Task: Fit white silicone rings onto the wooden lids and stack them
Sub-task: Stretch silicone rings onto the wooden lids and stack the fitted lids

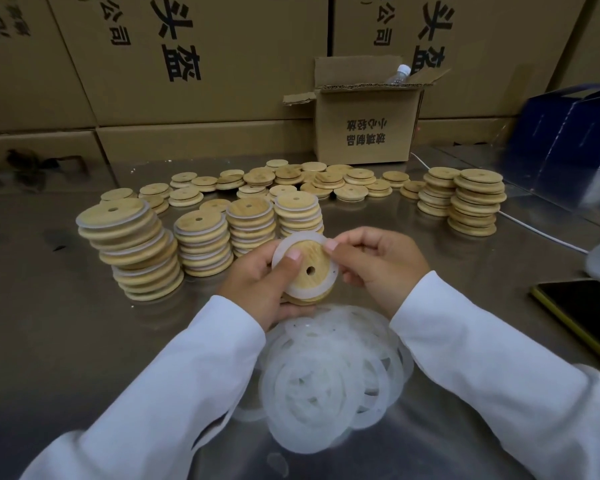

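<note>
A round wooden lid (311, 263) with a centre hole is held up over the table, a white silicone ring (300, 289) lying around its face. My left hand (262, 284) grips the lid from below and left, thumb pressing on the ring. My right hand (374, 259) pinches the ring at the lid's upper right edge. A heap of loose white rings (329, 379) lies just below my hands. Several stacks of ringed lids (136, 244) stand at the left and behind the held lid. Bare lids (291, 183) are spread further back, with two stacks (475, 200) at the right.
The work surface is a shiny metal table (49, 323). An open small cardboard box (364, 123) with a bottle stands at the back, before a wall of large cartons. A phone (582, 306) lies at the right edge, near a white device and cable; a dark blue bag (568, 133) stands behind.
</note>
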Demonstrator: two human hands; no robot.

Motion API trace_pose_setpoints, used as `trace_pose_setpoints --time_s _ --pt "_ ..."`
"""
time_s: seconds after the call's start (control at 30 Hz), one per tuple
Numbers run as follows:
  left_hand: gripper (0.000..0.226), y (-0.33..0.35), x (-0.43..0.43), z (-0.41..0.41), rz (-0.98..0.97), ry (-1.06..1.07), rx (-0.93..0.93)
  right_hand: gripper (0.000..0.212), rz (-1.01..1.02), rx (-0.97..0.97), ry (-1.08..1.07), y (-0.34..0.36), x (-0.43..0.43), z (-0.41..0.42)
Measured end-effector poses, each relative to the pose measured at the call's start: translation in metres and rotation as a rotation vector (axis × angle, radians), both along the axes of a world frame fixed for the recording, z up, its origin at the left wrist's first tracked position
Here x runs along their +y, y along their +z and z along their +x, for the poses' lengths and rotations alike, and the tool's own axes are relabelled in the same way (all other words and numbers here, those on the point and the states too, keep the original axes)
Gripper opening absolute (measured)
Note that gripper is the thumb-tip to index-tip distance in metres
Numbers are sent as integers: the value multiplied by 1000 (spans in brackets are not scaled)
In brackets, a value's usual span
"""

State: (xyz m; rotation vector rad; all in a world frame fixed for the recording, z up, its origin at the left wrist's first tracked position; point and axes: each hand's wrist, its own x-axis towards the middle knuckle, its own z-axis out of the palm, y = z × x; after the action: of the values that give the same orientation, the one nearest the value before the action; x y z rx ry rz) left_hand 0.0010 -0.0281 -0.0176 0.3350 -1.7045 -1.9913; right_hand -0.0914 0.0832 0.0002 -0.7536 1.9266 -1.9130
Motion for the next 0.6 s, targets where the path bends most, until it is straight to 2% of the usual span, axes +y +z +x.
trace_pose_setpoints --time_s 0.17,0.4,0.6 --pt "16 1 -2 0 -31 5 40 14 -9 -80 15 4 3 -1" --pt "17 1 -1 0 -100 115 46 15 24 85 -37 4 2 1" --pt "19 1 -5 0 -128 188 60 12 43 116 -19 5 0 5"
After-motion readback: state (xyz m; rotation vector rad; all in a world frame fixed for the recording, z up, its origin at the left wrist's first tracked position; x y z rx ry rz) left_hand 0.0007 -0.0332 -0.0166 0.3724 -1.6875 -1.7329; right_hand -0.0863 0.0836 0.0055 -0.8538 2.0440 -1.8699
